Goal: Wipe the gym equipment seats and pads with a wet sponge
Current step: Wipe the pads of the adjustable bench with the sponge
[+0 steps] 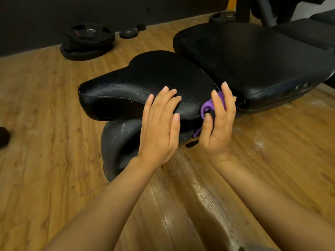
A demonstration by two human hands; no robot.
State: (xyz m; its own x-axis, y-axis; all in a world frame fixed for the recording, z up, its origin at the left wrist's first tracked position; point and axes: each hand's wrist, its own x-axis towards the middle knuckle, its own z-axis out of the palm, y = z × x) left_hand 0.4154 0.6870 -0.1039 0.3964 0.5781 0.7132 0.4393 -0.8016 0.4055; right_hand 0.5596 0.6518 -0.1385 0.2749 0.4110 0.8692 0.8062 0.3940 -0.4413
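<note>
Head view looks down past two bare forearms onto a worn wooden plank floor [54,160], its varnish scuffed and streaked with pale dusty smears nearest the person. Above the floor, the left hand [159,127] is held flat, fingers straight and close together, the fingertips [170,93] lying against the near rounded edge of the seat pad [137,82]; its grip is open and holds nothing. Just to its right, the right hand [217,124] has its grip closed on a purple sponge [208,105], a soft crumpled wad with a dark patch, pinched between thumb and upright fingers and pushed into the narrow gap where the seat pad meets the back pad [253,57].

The seat pad is black pebbled leatherette, saddle-shaped with a stitched seam along its bulging rim. Under it curves a thick grey metal foot [117,142], chalk-marked. The back pad is wider, rectangular with rounded corners, its matte black surface dusty and its near corner glinting wet. Open floor lies to the left of the seat and in front of it.

Farther off, black weight plates [87,40] sit stacked by a dark wall [90,9], two smaller discs beside them.
</note>
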